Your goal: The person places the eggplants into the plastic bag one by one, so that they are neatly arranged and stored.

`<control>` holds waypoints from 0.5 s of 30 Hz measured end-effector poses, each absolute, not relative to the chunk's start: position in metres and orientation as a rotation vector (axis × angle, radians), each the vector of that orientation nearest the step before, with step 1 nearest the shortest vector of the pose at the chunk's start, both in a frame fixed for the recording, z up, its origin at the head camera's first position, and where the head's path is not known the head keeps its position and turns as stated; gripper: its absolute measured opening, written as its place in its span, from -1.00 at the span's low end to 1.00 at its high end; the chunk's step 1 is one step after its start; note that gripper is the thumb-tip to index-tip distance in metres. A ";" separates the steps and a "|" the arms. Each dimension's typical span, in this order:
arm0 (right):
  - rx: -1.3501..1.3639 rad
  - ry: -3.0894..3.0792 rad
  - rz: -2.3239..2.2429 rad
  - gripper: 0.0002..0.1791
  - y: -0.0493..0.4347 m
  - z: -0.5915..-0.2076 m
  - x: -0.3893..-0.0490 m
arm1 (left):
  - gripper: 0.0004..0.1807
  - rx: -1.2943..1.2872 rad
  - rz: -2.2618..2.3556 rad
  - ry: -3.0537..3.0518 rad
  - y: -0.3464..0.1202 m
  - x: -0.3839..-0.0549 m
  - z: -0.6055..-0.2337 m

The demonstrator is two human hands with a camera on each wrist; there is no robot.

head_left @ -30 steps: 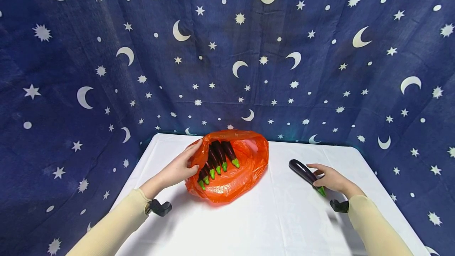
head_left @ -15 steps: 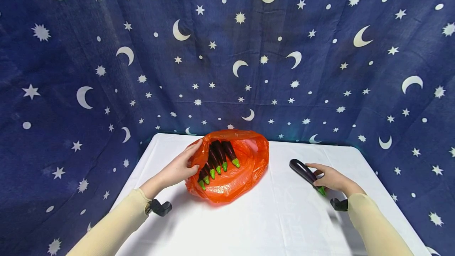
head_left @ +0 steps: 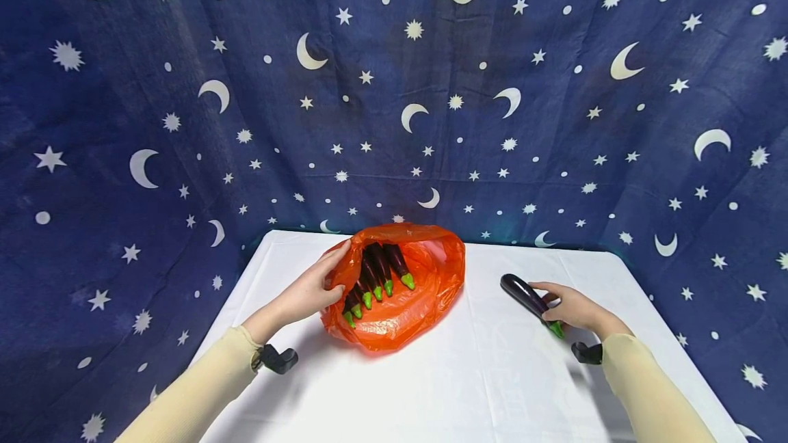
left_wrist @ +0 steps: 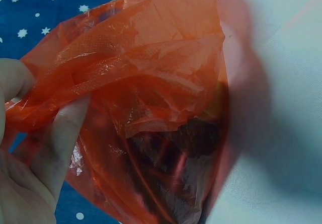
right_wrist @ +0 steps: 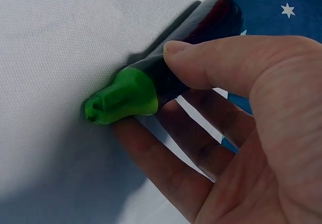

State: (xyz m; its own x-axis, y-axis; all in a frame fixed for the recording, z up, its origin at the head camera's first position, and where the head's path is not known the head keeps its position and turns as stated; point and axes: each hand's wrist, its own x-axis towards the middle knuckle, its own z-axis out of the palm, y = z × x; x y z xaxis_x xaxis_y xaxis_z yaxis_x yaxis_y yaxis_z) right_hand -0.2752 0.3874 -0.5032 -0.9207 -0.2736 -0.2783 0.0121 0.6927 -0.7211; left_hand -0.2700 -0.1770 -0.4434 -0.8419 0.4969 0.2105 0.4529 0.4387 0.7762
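An orange plastic bag (head_left: 406, 325) lies on its side on the table with its mouth facing me. Several dark purple eggplants (head_left: 399, 262) with green stem ends lie in a row inside it. My left hand (head_left: 310, 292) pinches the left edge of the bag's mouth; in the left wrist view the thin plastic (left_wrist: 151, 58) passes between thumb and fingers. At the right, my right hand (head_left: 572, 307) holds a single eggplant (head_left: 520, 291) near its green stem end (right_wrist: 123, 98), thumb on top and fingers underneath. That eggplant lies on or just above the cloth; I cannot tell which.
A white cloth (head_left: 431, 395) covers the table. Behind it and along both sides hangs a dark blue curtain (head_left: 394, 122) with moons and stars. Each wrist wears a black camera mount (head_left: 278, 359).
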 end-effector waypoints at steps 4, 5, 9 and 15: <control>-0.194 2.530 -1.101 -0.18 0.388 -0.504 -0.275 | -0.02 0.873 1.383 2.634 -0.177 -0.270 -0.443; -0.192 2.528 -1.103 -0.18 0.388 -0.504 -0.275 | -0.02 0.874 1.384 2.632 -0.177 -0.270 -0.443; -0.192 2.527 -1.108 -0.18 0.388 -0.506 -0.275 | -0.02 0.866 1.398 2.613 -0.176 -0.269 -0.443; -0.200 2.526 -1.124 -0.18 0.387 -0.506 -0.274 | -0.02 0.850 1.395 2.610 -0.176 -0.268 -0.443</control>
State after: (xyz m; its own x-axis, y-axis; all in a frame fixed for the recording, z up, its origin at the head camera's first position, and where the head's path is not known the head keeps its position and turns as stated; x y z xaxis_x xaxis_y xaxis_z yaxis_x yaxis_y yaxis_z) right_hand -0.2742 0.3875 -0.5065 -0.9223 -0.2737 -0.2727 0.0193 0.6724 -0.7399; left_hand -0.2677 -0.1759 -0.4427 -0.8459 0.4957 0.1967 0.4390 0.4378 0.7846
